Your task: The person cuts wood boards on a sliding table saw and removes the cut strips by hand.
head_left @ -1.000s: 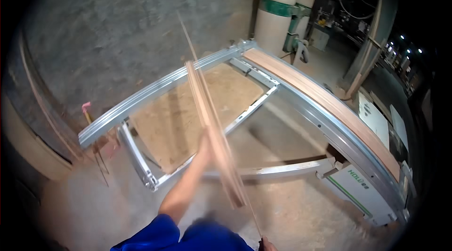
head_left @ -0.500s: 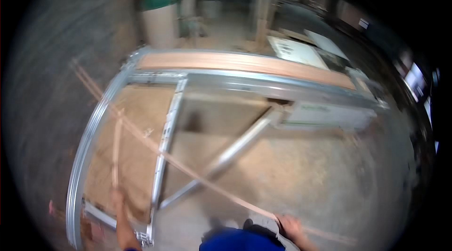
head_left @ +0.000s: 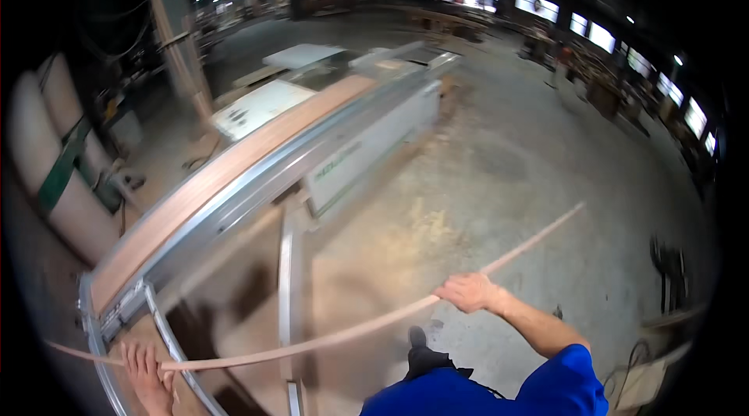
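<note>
A long, thin wooden strip stretches in a gentle bow from lower left toward the middle right. My right hand is closed around it, with the strip's far end reaching past the fist over the floor. At the lower left, my left hand has its fingers curled over the strip where it crosses a metal-edged frame. Whether a second strip lies under that hand cannot be made out. Beyond both hands stands a long saw table with metal rails, carrying a stack of flat wooden strips along its top.
A diagonal metal brace runs beneath the table. White panels lie behind it, beside a post. Large pale ducts stand at the left. Dark rods and a pale board sit at the right.
My view has swung right. My right hand has risen with the long strip, and my left hand now sits on that strip; the shorter strip it held before no longer shows clearly.
</note>
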A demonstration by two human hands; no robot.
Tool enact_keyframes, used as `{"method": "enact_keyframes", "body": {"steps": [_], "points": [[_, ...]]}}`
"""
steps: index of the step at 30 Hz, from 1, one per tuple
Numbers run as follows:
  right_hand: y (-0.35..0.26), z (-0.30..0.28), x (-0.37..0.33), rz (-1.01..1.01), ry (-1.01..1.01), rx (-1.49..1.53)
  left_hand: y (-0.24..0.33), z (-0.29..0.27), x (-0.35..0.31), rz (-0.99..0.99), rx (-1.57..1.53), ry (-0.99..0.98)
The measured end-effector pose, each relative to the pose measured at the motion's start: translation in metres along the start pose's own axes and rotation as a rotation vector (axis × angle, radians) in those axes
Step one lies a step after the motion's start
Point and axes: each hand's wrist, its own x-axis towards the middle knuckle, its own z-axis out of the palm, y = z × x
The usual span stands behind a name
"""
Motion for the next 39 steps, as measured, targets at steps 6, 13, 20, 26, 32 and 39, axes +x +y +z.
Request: {"method": "enact_keyframes", "body": {"steps": [6,13,20,26,32,39], "points": [[0.122,-0.01,-0.08,0.308,0.206,-0.1,0.114,-0.013,0.172,0.214,0.145,0.178],[0.269,-0.009,-0.189,0.82,0.609,-0.194,0.344,-0.037,0.44,0.449,0.101,0.331],[0.371,-0.027,-0.216,1.743,0.966,-0.299,0.621,-0.06,0.641,0.427,-0.539,0.771],[0.49,-0.052,-0.24,2.029,1.487,-0.32,0.878,-0.128,0.721,0.645,-1.082,0.801],[0.692,-0.126,-0.212,1.505,1.647,-0.165,1.101,-0.117,0.777,0.73,-1.381,0.445],[0.876,-0.172,-0.196,1.128,1.662,0.33,1.261,-0.127,0.939,1.163,-2.026,-0.135]]}}
